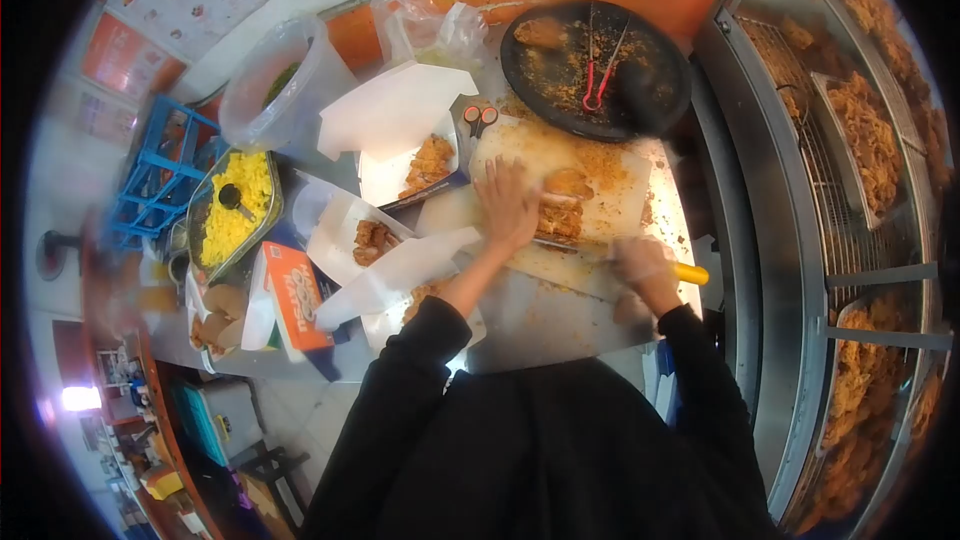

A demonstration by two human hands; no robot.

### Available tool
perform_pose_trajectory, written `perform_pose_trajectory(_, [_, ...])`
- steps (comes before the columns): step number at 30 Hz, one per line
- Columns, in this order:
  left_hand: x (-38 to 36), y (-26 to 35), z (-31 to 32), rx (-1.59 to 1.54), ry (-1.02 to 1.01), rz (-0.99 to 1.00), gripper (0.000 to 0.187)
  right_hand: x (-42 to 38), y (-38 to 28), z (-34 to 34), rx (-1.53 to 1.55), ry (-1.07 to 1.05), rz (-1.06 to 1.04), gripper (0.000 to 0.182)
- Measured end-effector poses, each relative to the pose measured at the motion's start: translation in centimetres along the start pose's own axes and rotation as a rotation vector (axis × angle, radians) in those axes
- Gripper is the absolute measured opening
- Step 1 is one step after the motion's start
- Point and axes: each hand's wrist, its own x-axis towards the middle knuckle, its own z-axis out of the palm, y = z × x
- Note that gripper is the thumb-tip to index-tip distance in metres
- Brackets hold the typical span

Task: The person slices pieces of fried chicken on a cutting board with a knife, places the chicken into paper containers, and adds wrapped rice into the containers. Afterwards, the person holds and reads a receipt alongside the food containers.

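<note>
Left grip (508, 208) is spread flat, fingers open, pressing down on the fried chicken piece (562, 202) lying on the white cutting board (620, 180), while the right grip (645, 270), gloved, is closed round the yellow-handled knife (640, 258) whose blade runs across to the chicken just under the left palm! Beyond both grips sits the black round tray (560, 80) with red tongs (600, 75), and off to the left grip's side an open white box (400, 175) of chicken rests on the surface.
</note>
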Motion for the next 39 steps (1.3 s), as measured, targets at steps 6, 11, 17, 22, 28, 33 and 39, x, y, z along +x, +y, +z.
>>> perform_pose_trajectory(6, [0.4, -0.1, 0.2, 0.036, 0.172, 0.112, 0.056, -1.4, -0.4, -1.6, -0.034, 0.114, 0.018, 0.033])
perform_pose_trajectory(11, [1.6, 4.8, -8.5, -0.311, 0.38, 0.308, 0.05, -1.8, 1.0, -7.4, 0.072, -0.113, -0.059, 0.046])
perform_pose_trajectory(17, [-5.2, 3.3, -18.4, -0.324, 0.635, 0.431, 0.038, 5.3, 0.1, -9.4, 0.014, 0.091, 0.133, 0.057])
perform_pose_trajectory(22, [-12.7, -2.5, -23.1, 0.087, 0.783, 0.117, 0.041, 4.1, -1.4, -7.9, -0.131, 0.39, -0.103, 0.085])
perform_pose_trajectory(28, [-17.1, -6.0, -24.3, 0.132, 0.282, -0.179, 0.028, 6.5, -7.0, -4.3, -0.232, 0.079, -0.368, 0.09])
perform_pose_trajectory(33, [-19.8, -6.3, -23.9, 0.116, 0.24, -0.114, 0.03, 5.4, -8.6, -4.2, -0.162, 0.021, -0.297, 0.05])
perform_pose_trajectory(39, [-21.9, -12.0, -27.2, 0.142, 0.567, -0.165, 0.03, 7.3, -6.4, -0.1, -0.136, 0.14, -0.16, 0.057])
